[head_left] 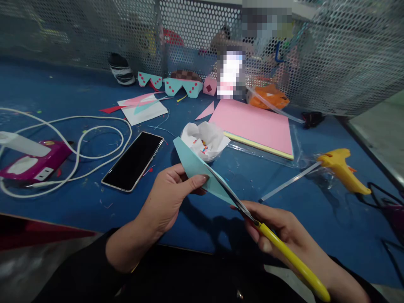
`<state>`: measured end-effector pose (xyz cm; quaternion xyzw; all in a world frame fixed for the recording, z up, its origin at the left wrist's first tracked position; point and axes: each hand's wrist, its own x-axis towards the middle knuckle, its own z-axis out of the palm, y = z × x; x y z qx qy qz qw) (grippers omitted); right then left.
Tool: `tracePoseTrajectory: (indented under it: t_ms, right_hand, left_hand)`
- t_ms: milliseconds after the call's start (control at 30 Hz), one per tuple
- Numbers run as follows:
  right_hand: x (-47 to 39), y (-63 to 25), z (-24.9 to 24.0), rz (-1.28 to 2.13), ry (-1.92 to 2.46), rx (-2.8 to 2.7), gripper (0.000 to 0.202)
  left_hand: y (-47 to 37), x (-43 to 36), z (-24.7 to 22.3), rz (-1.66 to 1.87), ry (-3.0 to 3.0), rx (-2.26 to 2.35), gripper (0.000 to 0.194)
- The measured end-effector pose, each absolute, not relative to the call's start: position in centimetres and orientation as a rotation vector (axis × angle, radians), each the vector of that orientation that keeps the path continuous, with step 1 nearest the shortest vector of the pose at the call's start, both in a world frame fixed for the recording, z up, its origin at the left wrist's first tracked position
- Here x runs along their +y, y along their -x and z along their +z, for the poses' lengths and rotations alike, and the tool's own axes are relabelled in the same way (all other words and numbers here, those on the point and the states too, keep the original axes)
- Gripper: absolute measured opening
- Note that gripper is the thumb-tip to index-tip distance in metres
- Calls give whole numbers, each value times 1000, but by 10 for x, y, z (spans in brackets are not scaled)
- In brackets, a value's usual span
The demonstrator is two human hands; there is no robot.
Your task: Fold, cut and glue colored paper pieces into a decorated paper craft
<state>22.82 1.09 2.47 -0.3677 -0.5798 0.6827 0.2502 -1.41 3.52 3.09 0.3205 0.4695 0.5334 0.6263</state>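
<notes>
My left hand point(172, 193) pinches a light blue piece of paper point(192, 162) between thumb and fingers, holding it above the table. In my right hand point(277, 227) is a pair of scissors point(284, 250) with yellow handles. Their blades lie along the paper's right edge, pointing up and left; whether the blades are parted is hard to tell. Just behind the paper stands a small bowl point(217, 156) lined with white tissue, with small red and orange bits inside.
On the blue table point(202, 235) lie a phone point(132, 162), a white cable point(94, 118) and a purple power strip point(57, 158) at left. Pink paper sheets point(252, 126) and a yellow glue gun point(342, 170) lie at right. Decorated blue paper pieces point(183, 87) stand before a perforated metal screen point(195, 25).
</notes>
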Motion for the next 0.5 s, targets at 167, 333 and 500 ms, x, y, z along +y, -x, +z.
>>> tracePoseTrajectory:
  t_ms: [167,333,500]
  right_hand:
    - [12,-225,29,1871,993,-1609,44]
    - [13,-226,28,1843,999,-1671,47]
    - [13,-226,29,1831,1032,-1685,48]
  left_hand:
    - [14,36,32,1231,-733,1077,4]
    - [14,35,31,1227,-720,1084,3]
    - [13,35,31,1218,-709,1085,5]
